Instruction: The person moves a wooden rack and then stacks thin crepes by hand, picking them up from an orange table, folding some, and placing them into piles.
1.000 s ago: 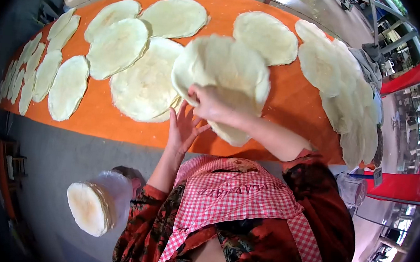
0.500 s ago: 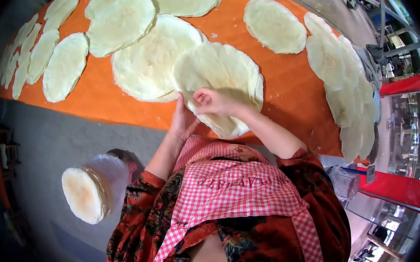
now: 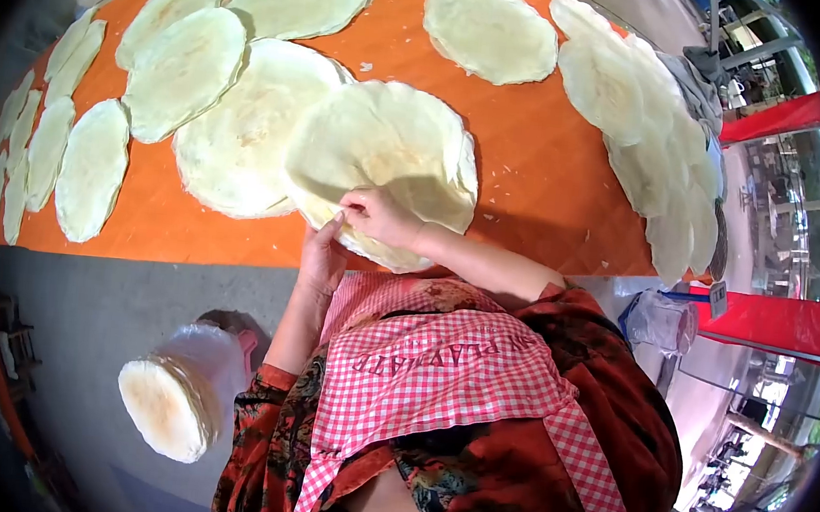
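A large, thin, pale flatbread (image 3: 391, 142) with an uneven, partly raised rim lies at the table's near edge, overlapping another round flatbread (image 3: 256, 125) to its left. My left hand (image 3: 323, 251) is at its near left rim, thumb and fingers closed on the edge. Close beside it, my right hand (image 3: 381, 216) reaches over the flatbread, its fingertips pinched together at the same rim. The fingertips of both hands almost meet, and the bit of edge between them is mostly hidden.
Several more flatbreads (image 3: 93, 170) are spread over the orange tabletop (image 3: 519, 183). Overlapping flatbreads (image 3: 668, 152) line the right end. Below left, a round stack of flatbreads (image 3: 162, 410) stands in clear plastic. A plastic-lined bin (image 3: 660, 322) is at the right.
The view has turned, so the table's contents sit further left. My right hand's fingers have come down to the rim, and my left fingers have closed in beside them.
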The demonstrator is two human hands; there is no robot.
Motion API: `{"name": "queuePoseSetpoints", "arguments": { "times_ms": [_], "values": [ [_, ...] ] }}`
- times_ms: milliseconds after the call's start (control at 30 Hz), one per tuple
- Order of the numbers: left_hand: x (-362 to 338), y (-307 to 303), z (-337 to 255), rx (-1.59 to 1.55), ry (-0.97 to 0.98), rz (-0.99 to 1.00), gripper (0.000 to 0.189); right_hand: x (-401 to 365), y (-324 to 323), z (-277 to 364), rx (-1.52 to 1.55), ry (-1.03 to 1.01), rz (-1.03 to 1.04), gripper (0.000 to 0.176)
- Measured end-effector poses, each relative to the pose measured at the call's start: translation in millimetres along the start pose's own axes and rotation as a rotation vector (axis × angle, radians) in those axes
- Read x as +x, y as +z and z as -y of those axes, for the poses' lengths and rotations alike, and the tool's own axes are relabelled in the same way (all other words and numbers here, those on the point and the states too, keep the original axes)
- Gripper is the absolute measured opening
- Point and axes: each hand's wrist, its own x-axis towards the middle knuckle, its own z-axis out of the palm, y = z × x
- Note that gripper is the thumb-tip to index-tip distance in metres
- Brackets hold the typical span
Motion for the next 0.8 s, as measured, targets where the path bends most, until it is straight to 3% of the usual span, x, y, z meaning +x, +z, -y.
{"name": "queuePoseSetpoints", "arguments": {
  "times_ms": [67,100,200,267,300,333,400,433,533,600,667,700,800],
  "values": [
    [3.1,-5.1,2.8,0.016,0.020,-0.053,0.047,0.8,1.9,-11.8,0.166,0.004,0.044,0.019],
    [5.0,-9.2,5.1,0.009,0.031,-0.060,0.046,0.2,-0.2,-18.5,0.146,-0.100,-0.067,0.023],
    [4.2,-11.3,9.0,0.022,0.019,-0.172,0.046,-3.0,-36.9,-42.6,-0.719,-0.403,-0.425,0.031],
    [6.7,-17.8,12.7,0.039,0.013,-0.260,0.050,-14.6,-85.4,-71.1,-0.786,0.245,-0.167,0.039],
    [17.6,-44.2,21.4,0.115,-0.024,-0.310,0.055,-32.2,-99.0,-111.8,-0.934,0.222,-0.244,0.042],
    [9.3,-23.5,15.4,0.045,0.005,-0.295,0.050,-42.8,-103.2,-146.3,-1.082,0.194,-0.328,0.044],
    [3.6,-8.1,13.4,-0.007,0.038,-0.293,0.046,-36.2,-109.3,-136.6,-1.111,0.247,-0.251,0.047],
    [-1.3,-8.3,7.8,0.040,-0.045,-0.251,0.047,-39.1,-108.5,-127.3,-1.123,0.288,-0.209,0.048],
    [-1.7,6.7,7.2,0.056,0.030,-0.160,0.044,-24.8,-78.5,-53.2,-1.019,0.069,-0.344,0.052],
    [2.0,5.0,12.2,0.067,0.064,-0.111,0.044,-23.3,-48.4,-11.8,-0.325,-0.145,-0.107,0.055],
    [0.6,8.3,9.7,0.083,0.067,-0.099,0.046,-31.5,-24.4,15.9,-0.407,-0.149,-0.026,0.054],
    [-0.9,16.1,5.2,0.087,0.055,-0.110,0.048,-30.1,-22.8,18.5,-0.320,-0.133,-0.064,0.041],
    [0.6,18.3,4.7,0.104,0.048,-0.119,0.052,-22.4,-27.7,-3.4,0.046,0.138,-0.064,0.030]
  ]
}}
